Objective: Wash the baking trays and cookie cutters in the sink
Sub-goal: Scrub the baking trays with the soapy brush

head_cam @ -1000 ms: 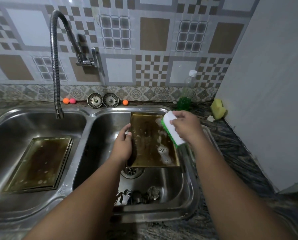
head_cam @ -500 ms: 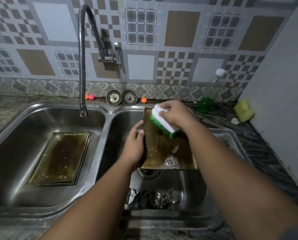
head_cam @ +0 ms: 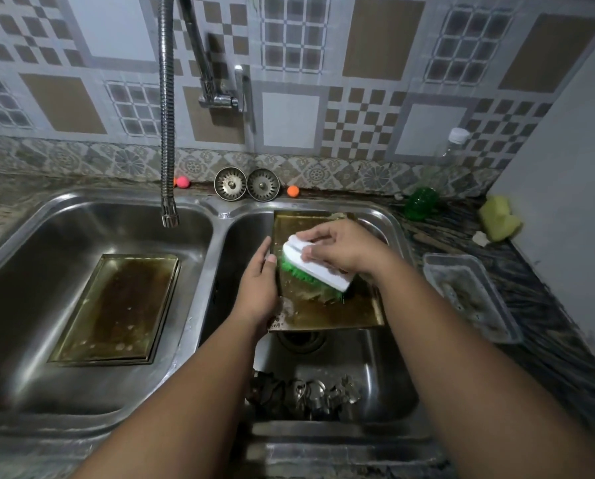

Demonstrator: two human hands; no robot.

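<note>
One stiff, likely soap-slick baking tray [head_cam: 327, 314] is gripped at its left rim by the left hand [head_cam: 258, 292], while the brush [head_cam: 318, 269] is clasped by curled fingers [head_cam: 318, 232] of the right hand [head_cam: 346, 250].

Left arm: bare forearm, reaches from the lower edge up to the middle.
Left hand [head_cam: 258, 292]: holds the left edge of the baking tray [head_cam: 341, 314].
Right arm: bare forearm, comes in from the lower right.
Right hand [head_cam: 341, 250]: palm down, fingers curled round the scrub brush [head_cam: 318, 273].
</note>
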